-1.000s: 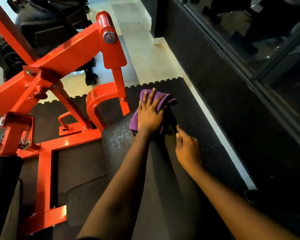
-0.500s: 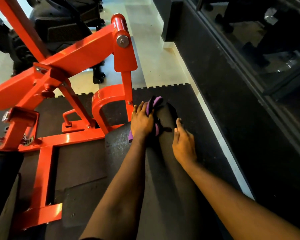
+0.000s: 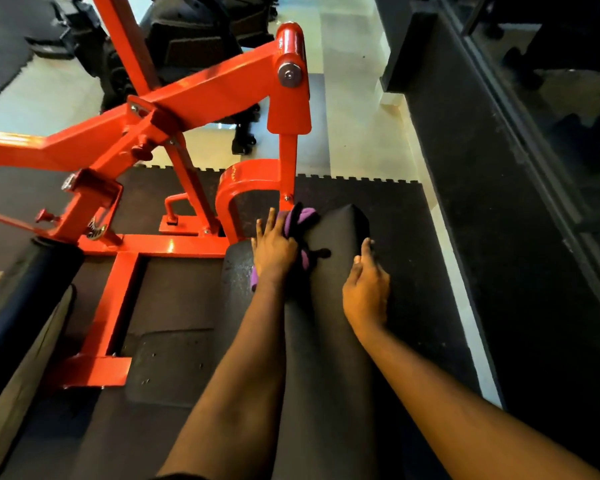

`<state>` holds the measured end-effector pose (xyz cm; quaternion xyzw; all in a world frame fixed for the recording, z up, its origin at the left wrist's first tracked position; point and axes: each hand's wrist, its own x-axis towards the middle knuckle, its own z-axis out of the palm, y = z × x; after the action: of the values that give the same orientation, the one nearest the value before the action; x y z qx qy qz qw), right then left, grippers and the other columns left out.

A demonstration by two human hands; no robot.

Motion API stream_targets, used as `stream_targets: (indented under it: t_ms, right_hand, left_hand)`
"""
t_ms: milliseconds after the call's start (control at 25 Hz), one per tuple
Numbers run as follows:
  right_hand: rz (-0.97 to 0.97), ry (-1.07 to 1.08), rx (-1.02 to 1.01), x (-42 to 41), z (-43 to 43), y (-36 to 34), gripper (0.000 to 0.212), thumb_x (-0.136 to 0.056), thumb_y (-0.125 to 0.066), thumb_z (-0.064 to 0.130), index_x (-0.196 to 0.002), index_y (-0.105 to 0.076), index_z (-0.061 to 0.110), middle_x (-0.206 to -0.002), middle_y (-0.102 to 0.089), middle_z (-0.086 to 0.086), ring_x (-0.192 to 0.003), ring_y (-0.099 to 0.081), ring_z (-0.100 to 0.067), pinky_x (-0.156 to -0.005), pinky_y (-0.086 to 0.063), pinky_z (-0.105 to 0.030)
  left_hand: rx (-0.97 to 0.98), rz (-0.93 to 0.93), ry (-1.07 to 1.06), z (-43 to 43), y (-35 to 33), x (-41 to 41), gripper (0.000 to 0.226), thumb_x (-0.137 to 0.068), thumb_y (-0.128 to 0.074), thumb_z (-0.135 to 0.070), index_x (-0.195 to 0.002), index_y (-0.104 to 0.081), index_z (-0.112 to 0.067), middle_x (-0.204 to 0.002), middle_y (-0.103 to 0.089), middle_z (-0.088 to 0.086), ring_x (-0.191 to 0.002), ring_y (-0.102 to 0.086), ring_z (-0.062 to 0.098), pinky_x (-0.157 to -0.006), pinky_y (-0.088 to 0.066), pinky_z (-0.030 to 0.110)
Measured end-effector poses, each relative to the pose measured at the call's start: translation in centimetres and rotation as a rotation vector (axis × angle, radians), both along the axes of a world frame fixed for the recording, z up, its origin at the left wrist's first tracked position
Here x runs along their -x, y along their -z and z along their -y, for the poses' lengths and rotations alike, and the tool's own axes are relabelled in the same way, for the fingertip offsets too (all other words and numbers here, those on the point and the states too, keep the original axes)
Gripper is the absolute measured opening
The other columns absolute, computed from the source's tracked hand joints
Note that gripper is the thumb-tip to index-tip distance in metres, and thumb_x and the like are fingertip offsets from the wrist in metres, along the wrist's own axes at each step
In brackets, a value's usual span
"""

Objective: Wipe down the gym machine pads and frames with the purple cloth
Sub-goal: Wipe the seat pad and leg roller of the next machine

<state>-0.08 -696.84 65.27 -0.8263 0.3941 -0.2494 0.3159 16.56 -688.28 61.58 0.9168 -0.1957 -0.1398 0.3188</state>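
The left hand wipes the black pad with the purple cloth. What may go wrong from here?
1. The left hand presses the purple cloth right beside the orange frame, so it might knock the post.
2. The cloth looks bunched, so it may miss parts of the black pad.
3. The right hand only rests on the pad and may slip.

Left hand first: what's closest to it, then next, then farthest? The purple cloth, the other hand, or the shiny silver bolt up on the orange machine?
1. Purple cloth: under the left hand, touching it.
2. Right hand: off to the side, resting on the same black pad.
3. Silver bolt: farthest, high up on the orange frame.
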Motion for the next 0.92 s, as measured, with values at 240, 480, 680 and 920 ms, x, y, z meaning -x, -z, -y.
stream_targets:
  t_ms: [240,480,680,920]
  right_hand:
    - [0.063,-0.058,-0.095,-0.2,0.2,0.3,0.045,-0.103,-0.044,0.01,-0.145,-0.047,-0.003,-0.147,-0.046,-0.029,-0.135,-0.05,-0.041,-0.111,-0.038,-0.038]
    - [0.1,-0.068,-0.086,-0.5,0.2,0.8,0.048,-0.102,-0.039,0.016,-0.145,-0.047,-0.004,-0.149,-0.046,-0.028,-0.137,-0.049,-0.039,-0.111,-0.039,-0.038]
    - [0.096,-0.089,-0.13,-0.4,0.6,0.6,0.046,-0.104,-0.04,0.012,-0.147,-0.044,-0.006,-0.151,-0.043,-0.028,-0.141,-0.044,-0.038,-0.115,-0.032,-0.038]
    - [0.111,-0.226,-0.134,0.6,0.0,-0.9,0.046,-0.102,-0.04,-0.001,-0.147,-0.041,-0.008,-0.157,-0.032,-0.028,-0.148,-0.031,-0.038,-0.12,-0.02,-0.034]
  left_hand:
    - [0.181,-0.019,-0.03,-4.7,-3.1,11.0,0.08,-0.076,-0.041,-0.007,-0.151,-0.038,-0.036,-0.155,-0.03,-0.02,-0.147,-0.014,0.001,-0.119,-0.003,0.017]
    - [0.101,-0.13,-0.139,-1.4,-5.2,6.9,0.075,-0.087,-0.048,0.0,-0.155,-0.03,-0.026,-0.163,-0.022,-0.003,-0.153,-0.009,0.019,-0.122,-0.005,0.03]
    - [0.156,-0.144,-0.208,-4.0,-3.9,12.4,0.07,-0.084,-0.057,-0.011,-0.146,-0.045,-0.042,-0.151,-0.045,-0.012,-0.139,-0.039,0.009,-0.108,-0.03,0.022]
    - [0.121,-0.179,-0.199,-7.2,-5.0,18.7,0.065,-0.085,-0.057,-0.011,-0.145,-0.048,-0.032,-0.15,-0.049,-0.005,-0.135,-0.046,0.017,-0.103,-0.035,0.024]
